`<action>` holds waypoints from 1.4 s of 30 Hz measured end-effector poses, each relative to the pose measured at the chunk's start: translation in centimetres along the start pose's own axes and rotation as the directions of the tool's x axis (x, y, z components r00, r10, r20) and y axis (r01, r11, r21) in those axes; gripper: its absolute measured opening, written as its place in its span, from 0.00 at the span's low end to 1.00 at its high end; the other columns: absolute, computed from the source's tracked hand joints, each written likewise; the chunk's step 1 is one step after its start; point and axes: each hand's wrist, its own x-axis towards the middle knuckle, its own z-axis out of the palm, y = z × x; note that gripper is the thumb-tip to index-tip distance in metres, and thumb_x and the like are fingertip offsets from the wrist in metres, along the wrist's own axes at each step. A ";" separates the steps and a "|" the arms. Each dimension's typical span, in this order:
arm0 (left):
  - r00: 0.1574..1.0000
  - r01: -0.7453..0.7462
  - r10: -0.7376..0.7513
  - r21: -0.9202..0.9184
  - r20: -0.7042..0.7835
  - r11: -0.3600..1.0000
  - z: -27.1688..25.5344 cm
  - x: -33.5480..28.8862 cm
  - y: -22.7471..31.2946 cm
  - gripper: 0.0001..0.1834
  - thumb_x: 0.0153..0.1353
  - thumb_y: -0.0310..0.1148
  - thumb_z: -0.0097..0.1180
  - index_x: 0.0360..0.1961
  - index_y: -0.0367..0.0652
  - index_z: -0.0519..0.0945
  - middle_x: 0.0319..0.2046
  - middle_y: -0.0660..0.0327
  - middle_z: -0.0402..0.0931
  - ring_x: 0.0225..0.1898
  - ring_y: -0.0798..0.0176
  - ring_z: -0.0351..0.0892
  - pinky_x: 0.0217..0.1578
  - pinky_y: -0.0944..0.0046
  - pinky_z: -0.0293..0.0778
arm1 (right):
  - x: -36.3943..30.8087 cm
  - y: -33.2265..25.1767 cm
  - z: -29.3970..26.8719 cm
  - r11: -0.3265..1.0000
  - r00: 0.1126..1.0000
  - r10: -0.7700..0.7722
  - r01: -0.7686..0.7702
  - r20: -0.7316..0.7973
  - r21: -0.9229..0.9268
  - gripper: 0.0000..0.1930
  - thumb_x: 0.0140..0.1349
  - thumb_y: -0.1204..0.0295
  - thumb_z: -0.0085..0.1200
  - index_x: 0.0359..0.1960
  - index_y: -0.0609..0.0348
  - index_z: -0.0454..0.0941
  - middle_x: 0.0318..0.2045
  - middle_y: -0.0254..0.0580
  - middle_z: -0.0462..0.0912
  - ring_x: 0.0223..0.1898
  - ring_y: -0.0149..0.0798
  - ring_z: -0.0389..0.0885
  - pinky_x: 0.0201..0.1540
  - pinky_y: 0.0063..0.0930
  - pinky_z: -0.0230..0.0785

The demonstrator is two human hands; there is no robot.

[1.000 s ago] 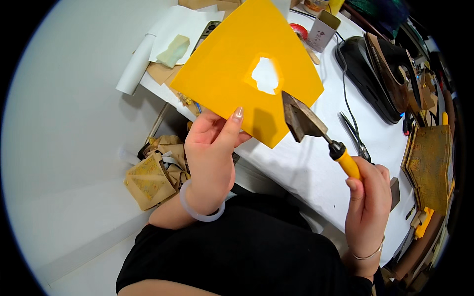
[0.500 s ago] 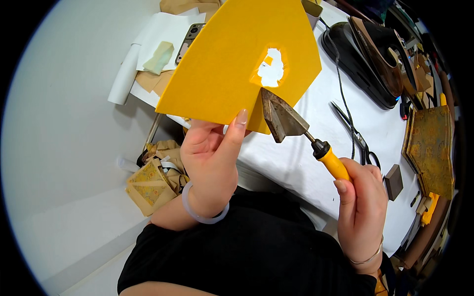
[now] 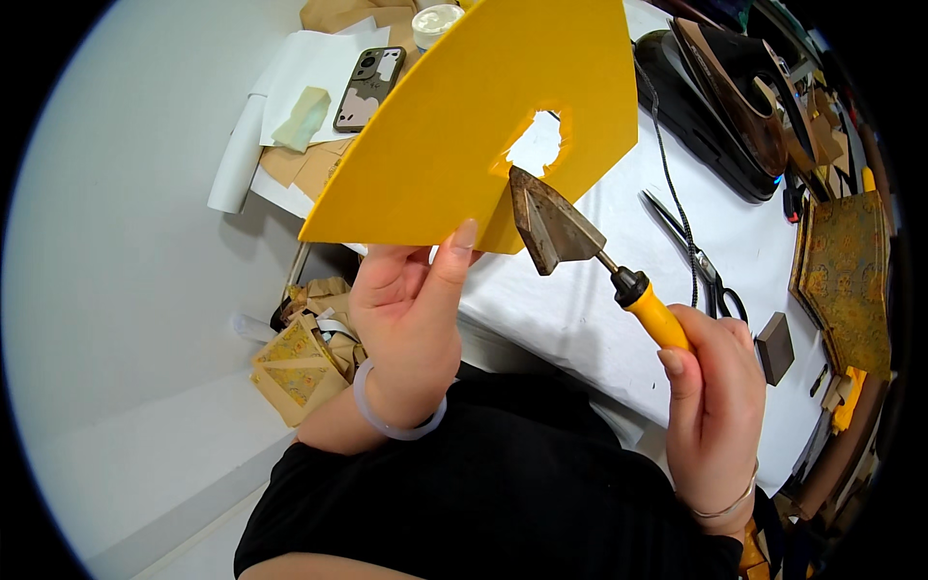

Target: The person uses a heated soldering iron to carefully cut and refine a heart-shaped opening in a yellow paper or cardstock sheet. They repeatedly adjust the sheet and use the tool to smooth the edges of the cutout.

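My left hand [image 3: 411, 304] pinches the lower edge of a yellow covered panel [image 3: 435, 164] between thumb and fingers. The panel is held up, with a ragged oval hole through it and white showing behind. My right hand [image 3: 715, 387] is wrapped round the yellow handle of a small iron with a triangular metal head [image 3: 556, 224]. The tip of this head meets the panel at the lower edge of the hole. Part of the left fingers is hidden behind the panel.
On the white-covered table [image 3: 570, 314] lie black-handled scissors [image 3: 701, 261], a dark grey block [image 3: 774, 348] and a phone [image 3: 370, 89]. A clothes iron [image 3: 739, 97] stands at the far right, near patterned gold panels [image 3: 846, 280]. A white tub [image 3: 437, 24] is at the back.
The panel has shifted and tilted a little, so more of the phone and the white tub show. A yellow scrap seen in the hole is no longer visible. The metal tip stays at the hole.
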 end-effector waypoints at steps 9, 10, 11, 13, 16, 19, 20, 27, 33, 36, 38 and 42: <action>0.998 0.054 -0.054 0.034 -0.009 0.998 -0.2 -0.1 0.1 0.12 0.78 0.25 0.60 0.59 0.37 0.81 0.54 0.57 0.85 0.51 0.64 0.86 0.52 0.56 0.88 | 0.3 0.1 -0.6 0.995 0.996 0.084 -0.086 0.025 0.059 0.09 0.72 0.76 0.63 0.50 0.64 0.84 0.34 0.45 0.84 0.30 0.47 0.73 0.40 0.39 0.65; 0.998 0.062 -0.062 0.039 0.004 0.997 -0.1 -0.1 0.2 0.12 0.78 0.25 0.59 0.60 0.37 0.81 0.54 0.58 0.85 0.51 0.64 0.86 0.52 0.57 0.88 | 0.2 0.0 -0.7 0.992 0.994 0.102 -0.104 0.033 0.069 0.08 0.72 0.76 0.63 0.50 0.64 0.84 0.33 0.45 0.84 0.30 0.47 0.73 0.40 0.38 0.65; 0.997 0.070 -0.071 0.043 0.016 0.997 0.0 0.1 0.5 0.12 0.79 0.26 0.59 0.60 0.37 0.81 0.54 0.58 0.85 0.51 0.64 0.86 0.52 0.57 0.87 | 0.1 0.0 -0.7 0.992 0.994 0.102 -0.104 0.031 0.071 0.08 0.72 0.76 0.63 0.50 0.64 0.84 0.33 0.44 0.84 0.30 0.47 0.73 0.40 0.38 0.65; 0.996 0.081 -0.083 0.049 0.027 0.995 0.1 0.1 0.6 0.12 0.79 0.27 0.58 0.60 0.37 0.81 0.54 0.58 0.85 0.51 0.65 0.86 0.51 0.58 0.87 | -0.1 0.0 -0.8 0.992 0.994 0.102 -0.104 0.028 0.074 0.08 0.72 0.76 0.63 0.50 0.64 0.84 0.34 0.44 0.84 0.30 0.47 0.72 0.39 0.38 0.65; 0.996 0.084 -0.085 0.052 0.025 0.995 0.3 0.1 0.6 0.12 0.80 0.28 0.58 0.60 0.37 0.81 0.55 0.59 0.85 0.51 0.65 0.86 0.50 0.60 0.87 | -0.1 -0.1 -0.8 0.993 0.995 0.094 -0.096 0.039 0.069 0.08 0.72 0.76 0.64 0.50 0.64 0.84 0.34 0.44 0.85 0.30 0.47 0.72 0.39 0.38 0.65; 0.997 0.076 -0.077 0.052 0.024 0.996 0.5 0.1 0.6 0.12 0.80 0.28 0.57 0.60 0.38 0.81 0.54 0.60 0.85 0.51 0.66 0.85 0.49 0.61 0.86 | -0.2 0.1 -0.8 0.992 0.995 0.093 -0.097 0.046 0.086 0.09 0.72 0.75 0.64 0.50 0.64 0.84 0.34 0.44 0.85 0.30 0.47 0.73 0.39 0.38 0.65; 0.997 0.076 -0.077 0.052 0.017 0.996 0.5 0.1 0.6 0.12 0.80 0.27 0.57 0.60 0.38 0.82 0.54 0.60 0.85 0.51 0.67 0.85 0.49 0.61 0.86 | -0.2 0.0 -0.8 0.992 0.994 0.094 -0.098 0.048 0.085 0.09 0.72 0.75 0.64 0.50 0.64 0.84 0.34 0.44 0.85 0.29 0.47 0.73 0.39 0.38 0.65; 0.997 0.081 -0.082 0.020 0.013 0.996 0.7 0.0 0.4 0.11 0.80 0.27 0.57 0.59 0.38 0.81 0.54 0.61 0.84 0.51 0.68 0.83 0.48 0.62 0.83 | -0.1 0.2 -0.7 0.994 0.996 0.074 -0.078 0.050 0.076 0.09 0.72 0.74 0.64 0.50 0.63 0.84 0.34 0.44 0.85 0.29 0.46 0.72 0.39 0.38 0.65; 0.997 0.064 -0.064 0.020 0.047 0.998 0.4 -0.1 0.2 0.11 0.80 0.26 0.57 0.59 0.39 0.81 0.54 0.62 0.84 0.51 0.69 0.83 0.47 0.63 0.82 | 0.0 0.2 -0.8 0.992 0.995 0.086 -0.091 0.055 0.085 0.08 0.72 0.75 0.64 0.49 0.64 0.84 0.33 0.44 0.85 0.29 0.47 0.72 0.38 0.38 0.64; 0.995 0.051 -0.050 -0.010 0.083 0.999 0.5 0.0 0.2 0.11 0.80 0.25 0.58 0.59 0.39 0.81 0.54 0.62 0.84 0.50 0.69 0.82 0.47 0.63 0.82 | 0.1 0.3 -0.9 0.992 0.995 0.083 -0.088 0.059 0.091 0.08 0.72 0.75 0.64 0.49 0.64 0.84 0.33 0.44 0.85 0.28 0.48 0.72 0.38 0.39 0.64; 0.995 0.057 -0.055 -0.023 0.080 0.998 0.3 -0.1 0.2 0.11 0.80 0.25 0.58 0.59 0.39 0.82 0.54 0.62 0.84 0.51 0.69 0.82 0.47 0.63 0.81 | 0.2 0.3 -1.0 0.991 0.994 0.085 -0.091 0.065 0.098 0.08 0.72 0.75 0.64 0.49 0.64 0.84 0.32 0.44 0.85 0.28 0.48 0.72 0.38 0.39 0.64; 0.997 0.050 -0.049 -0.016 0.052 0.999 0.1 -0.3 0.1 0.11 0.79 0.24 0.58 0.58 0.39 0.82 0.53 0.62 0.84 0.49 0.69 0.83 0.46 0.63 0.83 | 0.2 0.5 -1.1 0.992 0.997 0.059 -0.065 0.055 0.110 0.08 0.71 0.75 0.64 0.48 0.63 0.85 0.31 0.44 0.84 0.26 0.47 0.73 0.38 0.38 0.63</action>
